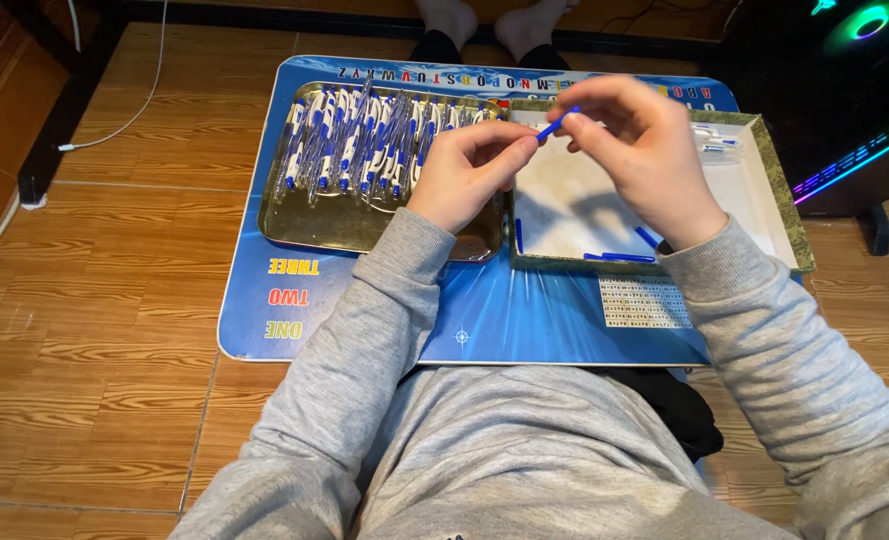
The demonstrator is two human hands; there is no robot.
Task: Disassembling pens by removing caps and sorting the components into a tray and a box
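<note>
My left hand (469,170) and my right hand (639,150) meet above the seam between two trays. Together they pinch a thin blue pen part (556,123), the left fingers at its lower end, the right fingers at its upper end. Below the left hand lies a gold metal tray (309,232) filled with several white-and-blue pens (364,140). Under the right hand sits a white-lined box tray (574,215) with a green patterned rim, holding a few loose blue pen parts (619,257) near its front edge.
Both trays rest on a blue printed mat (484,320) on a wooden floor (94,380). A dark computer case with coloured lights (844,90) stands at the right. A dark table leg (49,150) and a white cable (124,120) are at the left. Someone's bare feet (494,22) show beyond the mat.
</note>
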